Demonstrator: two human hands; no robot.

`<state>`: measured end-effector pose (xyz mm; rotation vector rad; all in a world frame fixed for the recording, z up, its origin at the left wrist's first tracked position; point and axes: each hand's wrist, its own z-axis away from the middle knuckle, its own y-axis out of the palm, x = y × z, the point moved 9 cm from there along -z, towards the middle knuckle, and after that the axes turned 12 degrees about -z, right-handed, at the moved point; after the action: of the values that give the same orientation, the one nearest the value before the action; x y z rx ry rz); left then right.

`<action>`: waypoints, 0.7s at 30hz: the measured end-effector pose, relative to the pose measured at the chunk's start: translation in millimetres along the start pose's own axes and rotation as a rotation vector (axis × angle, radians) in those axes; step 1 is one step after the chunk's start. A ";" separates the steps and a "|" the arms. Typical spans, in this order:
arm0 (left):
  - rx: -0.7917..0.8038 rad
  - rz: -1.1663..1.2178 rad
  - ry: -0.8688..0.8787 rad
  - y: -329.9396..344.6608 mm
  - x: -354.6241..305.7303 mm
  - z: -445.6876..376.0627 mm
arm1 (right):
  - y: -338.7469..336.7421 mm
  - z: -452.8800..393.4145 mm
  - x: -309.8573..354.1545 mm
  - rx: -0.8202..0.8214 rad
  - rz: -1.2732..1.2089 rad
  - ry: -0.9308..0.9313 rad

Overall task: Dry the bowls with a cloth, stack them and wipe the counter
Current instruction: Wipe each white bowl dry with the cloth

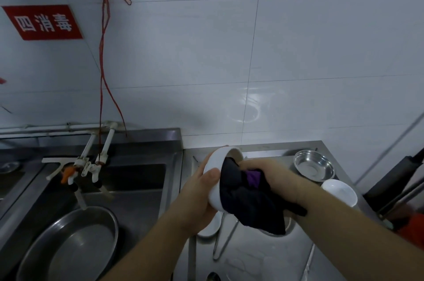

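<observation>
Steel basin [75, 241] in sink [137, 189]; red sign [42, 22]

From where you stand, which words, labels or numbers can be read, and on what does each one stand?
"四消毒": white characters on the red sign stuck on the tiled wall, upper left.
A second red mark at the left edge is cut off, not readable.
The bowls, cloth and sink show no text.

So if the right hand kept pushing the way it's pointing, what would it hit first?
The right hand points left into the white bowl, pushing the cloth. It would likely press the cloth against the bowl's inside first, though depth there is hidden.
</observation>
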<state>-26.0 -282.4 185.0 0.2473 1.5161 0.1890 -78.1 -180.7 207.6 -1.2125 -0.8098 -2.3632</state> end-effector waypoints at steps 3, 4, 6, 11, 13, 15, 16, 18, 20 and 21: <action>-0.060 0.079 0.011 -1.7 -1.8 2.6 | 7.8 -7.2 -6.9 0.023 -0.295 -0.091; -0.090 0.095 0.010 -1.4 -2.4 2.0 | 6.8 -9.3 -7.0 -0.020 -0.382 -0.115; -0.138 0.115 -0.006 1.7 -0.1 0.3 | 2.0 -13.2 -10.3 -0.107 -0.522 -0.196; -0.214 0.177 -0.039 9.6 10.2 -0.7 | -5.5 -12.7 -17.9 -0.307 -0.339 -0.309; -0.243 0.187 -0.058 8.9 12.1 -0.7 | -9.0 -6.5 -0.2 -0.360 0.030 -0.447; -0.281 0.173 -0.072 4.9 12.0 -1.8 | -4.4 -3.1 14.5 -0.322 0.419 -0.590; -0.302 0.163 -0.081 1.4 12.8 -2.1 | 2.3 -1.4 17.6 -0.265 0.605 -0.647; -0.322 0.145 -0.096 -3.7 15.0 -2.8 | 11.1 -1.1 20.7 -0.166 0.885 -0.699; -0.320 0.112 -0.106 -4.8 14.9 -2.7 | 13.1 -2.9 22.5 -0.104 1.017 -0.626; -0.317 0.086 -0.108 -5.4 14.1 -3.3 | 11.6 -3.9 23.3 -0.089 1.037 -0.569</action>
<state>-28.7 -283.6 169.8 0.0680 1.3471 0.4726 -87.3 -193.5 228.7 -1.7891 -0.1017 -1.2335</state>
